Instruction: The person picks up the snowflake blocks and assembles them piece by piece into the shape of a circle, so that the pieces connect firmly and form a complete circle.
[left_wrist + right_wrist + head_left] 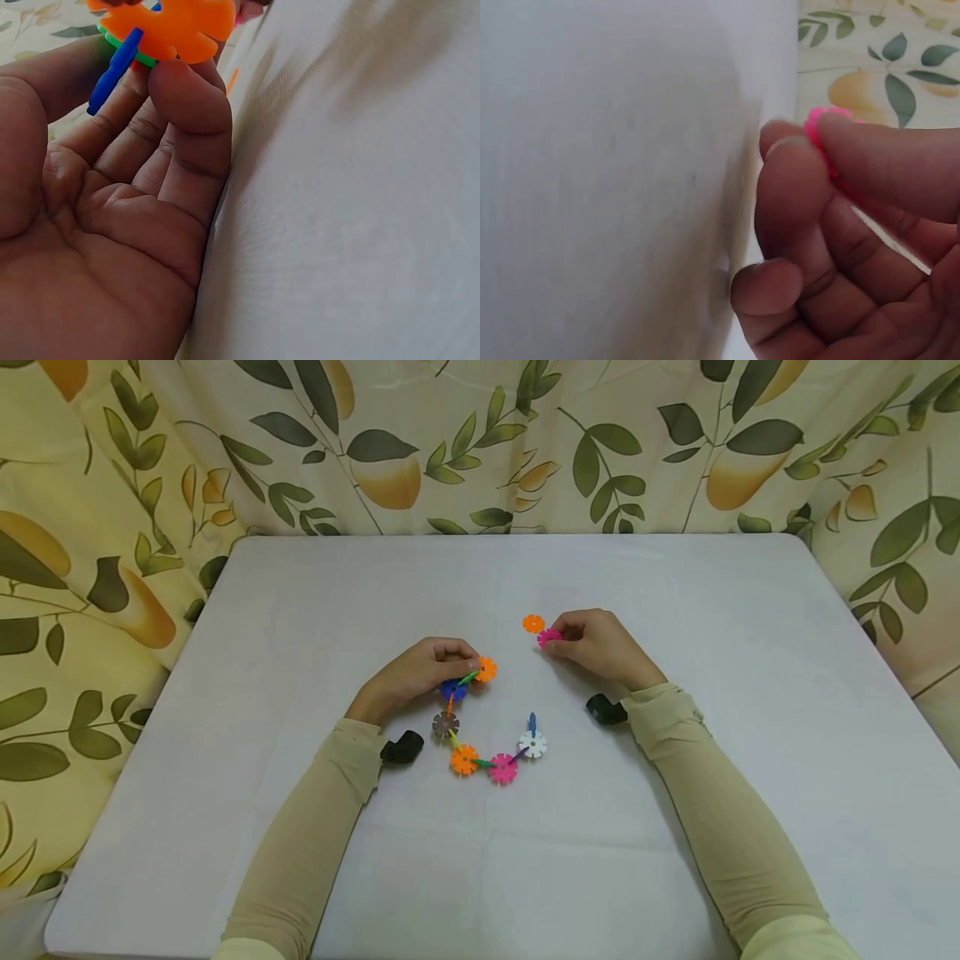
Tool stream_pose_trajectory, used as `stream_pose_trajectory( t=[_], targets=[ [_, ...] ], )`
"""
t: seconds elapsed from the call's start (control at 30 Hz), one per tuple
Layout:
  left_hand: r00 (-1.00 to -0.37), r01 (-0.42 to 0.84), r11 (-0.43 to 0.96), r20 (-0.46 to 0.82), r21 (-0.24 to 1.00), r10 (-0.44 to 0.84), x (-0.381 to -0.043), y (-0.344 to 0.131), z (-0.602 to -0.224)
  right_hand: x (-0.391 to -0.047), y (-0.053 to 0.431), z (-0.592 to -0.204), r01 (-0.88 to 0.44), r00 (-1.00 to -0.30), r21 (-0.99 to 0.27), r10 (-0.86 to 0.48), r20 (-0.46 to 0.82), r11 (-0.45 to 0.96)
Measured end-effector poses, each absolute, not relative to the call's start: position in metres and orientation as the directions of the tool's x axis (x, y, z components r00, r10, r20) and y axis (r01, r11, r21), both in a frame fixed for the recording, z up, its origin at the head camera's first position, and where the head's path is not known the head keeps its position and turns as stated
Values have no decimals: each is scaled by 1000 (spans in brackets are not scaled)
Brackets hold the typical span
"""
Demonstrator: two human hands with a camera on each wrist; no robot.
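Observation:
A curved chain of interlocked plastic flower discs lies on the table in the head view, from a white disc (533,744) round past a pink disc (502,769) and a grey-brown disc (446,725) to an orange disc (487,669). My left hand (420,675) pinches the chain near that orange end, by a green disc (468,677) and a blue disc (453,691). In the left wrist view the orange disc shows at the fingertips. My right hand (603,646) pinches a loose pink disc (548,637) between thumb and fingers, apart from the chain.
A single orange disc (533,623) lies on the white-covered table (300,602) just beyond the right hand's fingertips. Black wrist-worn pieces stick out beside the left sleeve (315,827) and right sleeve (727,802). A leaf-patterned curtain (480,443) hangs behind the table's far edge.

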State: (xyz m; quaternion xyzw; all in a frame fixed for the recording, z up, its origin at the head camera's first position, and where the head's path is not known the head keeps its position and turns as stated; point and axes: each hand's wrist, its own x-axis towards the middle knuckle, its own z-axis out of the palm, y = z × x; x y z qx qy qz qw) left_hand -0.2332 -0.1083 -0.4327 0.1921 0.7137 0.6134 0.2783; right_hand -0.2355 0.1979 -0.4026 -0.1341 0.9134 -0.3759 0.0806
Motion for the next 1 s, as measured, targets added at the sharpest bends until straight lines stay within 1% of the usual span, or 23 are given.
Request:
stream_pose_trajectory(
  t=[0.2,0.33,0.63,1.0],
  targets=[
    [-761,-68,164,-157,984,630,-233,-108,-430,-229,189,-396,-201,-938,-742,-345,-44,639],
    [-759,-80,156,-162,984,630,-234,-108,-430,-226,183,-395,-244,-920,-756,-392,-19,607],
    [-761,-79,147,-154,986,630,-233,-110,-430,-224,173,-395,-306,-895,-746,-445,14,591],
    [-761,-78,136,-147,988,632,-233,-110,-431,-218,161,-396,-414,-826,-745,-559,67,523]
  ],
)
